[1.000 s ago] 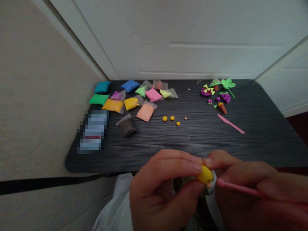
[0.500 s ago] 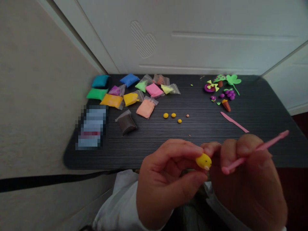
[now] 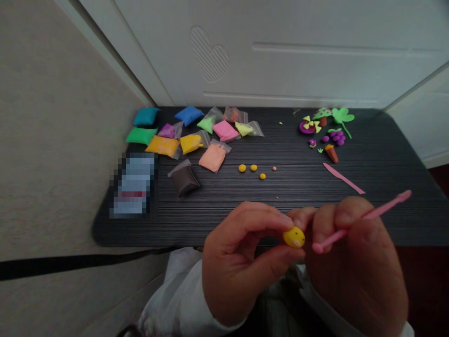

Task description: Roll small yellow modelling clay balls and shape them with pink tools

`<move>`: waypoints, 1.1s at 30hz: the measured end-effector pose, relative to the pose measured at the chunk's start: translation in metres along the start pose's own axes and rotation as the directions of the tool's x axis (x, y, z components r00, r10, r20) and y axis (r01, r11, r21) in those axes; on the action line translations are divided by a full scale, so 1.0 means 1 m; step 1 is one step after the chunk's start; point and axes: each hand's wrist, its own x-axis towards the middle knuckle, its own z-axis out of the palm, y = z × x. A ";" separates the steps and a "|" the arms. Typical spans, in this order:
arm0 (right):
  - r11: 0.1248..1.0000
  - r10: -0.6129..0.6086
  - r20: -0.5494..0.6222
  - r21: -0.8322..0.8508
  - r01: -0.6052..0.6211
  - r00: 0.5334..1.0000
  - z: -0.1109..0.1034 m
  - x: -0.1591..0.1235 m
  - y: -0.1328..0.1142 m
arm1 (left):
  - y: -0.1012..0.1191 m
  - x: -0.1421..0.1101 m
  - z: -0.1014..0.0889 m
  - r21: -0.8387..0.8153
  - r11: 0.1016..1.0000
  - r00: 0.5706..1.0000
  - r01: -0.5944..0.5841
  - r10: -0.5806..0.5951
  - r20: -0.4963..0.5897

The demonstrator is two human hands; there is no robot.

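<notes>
Between the thumb and fingers of my left hand [image 3: 242, 262] is a small yellow clay ball [image 3: 293, 237] with dark dots and a pale pink bit on its surface. My right hand [image 3: 361, 262] grips a pink modelling tool [image 3: 373, 214], held slantwise, its rounded lower end close to the ball but apart from it. Fingertips of the right hand are right beside the ball; whether they touch it I cannot tell. Beyond the hands, several small yellow clay balls [image 3: 242, 168] and a tiny peach clay ball [image 3: 274, 168] lie on the dark table [image 3: 217, 215].
Bags of coloured clay, such as a brown one [image 3: 184, 179] and a peach one [image 3: 213, 157], cover the left side. A blurred-out rectangle [image 3: 135, 185] lies left of them. At right are a pink plastic knife [image 3: 343, 178], purple clay grapes [image 3: 337, 137] and a green clay leaf [image 3: 343, 116].
My right hand and the pink tool have shifted left, nearer to the yellow ball. The ball has turned slightly in my left hand, and its pink bit now looks flatter.
</notes>
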 end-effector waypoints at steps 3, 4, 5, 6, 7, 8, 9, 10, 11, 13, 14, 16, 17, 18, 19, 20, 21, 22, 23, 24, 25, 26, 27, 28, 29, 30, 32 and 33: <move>0.999 0.032 0.022 0.026 -0.033 0.999 -0.001 0.001 0.001 | -0.001 0.000 -0.001 0.009 1.000 1.000 -0.013 0.013 0.008; 0.999 0.038 0.023 0.026 -0.038 0.999 -0.001 0.001 0.001 | -0.002 0.001 -0.001 0.014 1.000 1.000 -0.014 0.014 0.002; 0.999 0.042 0.023 0.024 -0.042 0.999 0.000 0.000 0.002 | -0.002 0.001 -0.002 0.020 1.000 1.000 -0.013 0.013 -0.006; 0.999 0.045 0.025 0.021 -0.046 0.999 0.001 0.000 0.004 | -0.001 0.001 -0.002 0.023 1.000 1.000 -0.010 0.011 -0.016; 0.999 0.045 0.030 0.015 -0.045 0.999 0.001 0.000 0.005 | -0.001 0.001 -0.003 0.022 1.000 1.000 -0.009 0.009 -0.025; 0.999 0.038 0.035 0.006 -0.039 0.999 0.000 0.000 0.006 | 0.000 0.001 -0.004 0.018 1.000 1.000 -0.004 0.004 -0.030; 1.000 0.026 0.037 -0.009 -0.025 0.999 -0.002 0.001 0.008 | 0.000 0.001 -0.005 0.011 1.000 0.999 0.003 -0.003 -0.035; 1.000 0.002 0.033 -0.031 -0.001 0.999 -0.007 0.002 0.010 | 0.000 0.001 -0.007 0.006 1.000 0.999 0.011 -0.011 -0.037; 0.997 -0.037 0.025 -0.074 0.039 0.999 -0.014 0.005 0.011 | -0.001 0.001 -0.009 0.006 1.000 0.999 0.022 -0.022 -0.040; 0.961 -0.141 -0.005 -0.241 0.136 0.990 -0.036 0.014 0.015 | -0.008 0.002 -0.016 0.030 0.998 0.998 0.052 -0.051 -0.037; 0.901 -0.194 -0.008 -0.396 0.175 0.981 -0.050 0.020 0.017 | -0.014 0.003 -0.020 0.054 0.995 0.996 0.081 -0.079 -0.036; 0.571 -0.195 -0.022 -0.815 0.096 0.981 -0.080 0.034 0.021 | -0.029 0.006 -0.030 0.124 0.977 0.984 0.173 -0.167 -0.058; 0.285 -0.132 -0.009 -0.958 0.029 0.991 -0.093 0.040 0.024 | -0.038 0.009 -0.035 0.157 0.961 0.972 0.228 -0.215 -0.095; 0.179 -0.124 -0.030 -0.984 -0.007 0.992 -0.103 0.045 0.026 | -0.047 0.011 -0.039 0.182 0.942 0.958 0.280 -0.265 -0.106; 0.113 -0.146 -0.048 -0.993 -0.031 0.988 -0.111 0.050 0.029 | -0.054 0.013 -0.044 0.196 0.929 0.947 0.315 -0.294 -0.133; 0.039 -0.169 -0.058 -0.998 -0.052 0.984 -0.115 0.053 0.032 | -0.061 0.016 -0.047 0.193 0.924 0.939 0.330 -0.301 -0.164; -0.010 -0.186 -0.059 -0.998 -0.062 0.981 -0.117 0.055 0.035 | -0.066 0.017 -0.050 0.193 0.921 0.935 0.339 -0.309 -0.172; -0.059 -0.198 -0.055 -0.996 -0.068 0.979 -0.116 0.056 0.038 | -0.069 0.018 -0.052 0.191 0.922 0.936 0.338 -0.307 -0.174; -0.105 -0.207 -0.049 -0.992 -0.072 0.977 -0.114 0.056 0.041 | -0.071 0.018 -0.054 0.187 0.926 0.939 0.328 -0.297 -0.174; -0.144 -0.213 -0.042 -0.987 -0.074 0.976 -0.112 0.056 0.044 | -0.072 0.018 -0.055 0.182 0.932 0.943 0.315 -0.286 -0.169; -0.176 -0.223 -0.036 -0.981 -0.077 0.974 -0.110 0.056 0.046 | -0.072 0.017 -0.056 0.176 0.938 0.949 0.298 -0.271 -0.164; -0.201 -0.235 -0.031 -0.976 -0.079 0.972 -0.109 0.055 0.048 | -0.072 0.016 -0.057 0.168 0.945 0.953 0.281 -0.256 -0.160; -0.218 -0.248 -0.024 -0.973 -0.080 0.969 -0.109 0.056 0.049 | -0.072 0.015 -0.057 0.161 0.951 0.958 0.265 -0.241 -0.154; -0.228 -0.259 -0.015 -0.971 -0.076 0.966 -0.110 0.056 0.049 | -0.072 0.014 -0.057 0.157 0.955 0.962 0.250 -0.228 -0.148; -0.233 -0.269 -0.002 -0.970 -0.067 0.963 -0.111 0.057 0.049 | -0.072 0.013 -0.057 0.160 0.959 0.966 0.235 -0.213 -0.144; -0.231 -0.277 0.015 -0.972 -0.052 0.961 -0.113 0.059 0.049 | -0.072 0.012 -0.057 0.170 0.961 0.970 0.217 -0.194 -0.144; -0.212 -0.296 0.059 -0.977 -0.006 0.953 -0.116 0.060 0.047 | -0.071 0.009 -0.057 0.216 0.960 0.979 0.177 -0.149 -0.141; -0.194 -0.308 0.082 -0.981 0.022 0.948 -0.115 0.060 0.046 | -0.070 0.007 -0.057 0.248 0.957 0.984 0.152 -0.121 -0.134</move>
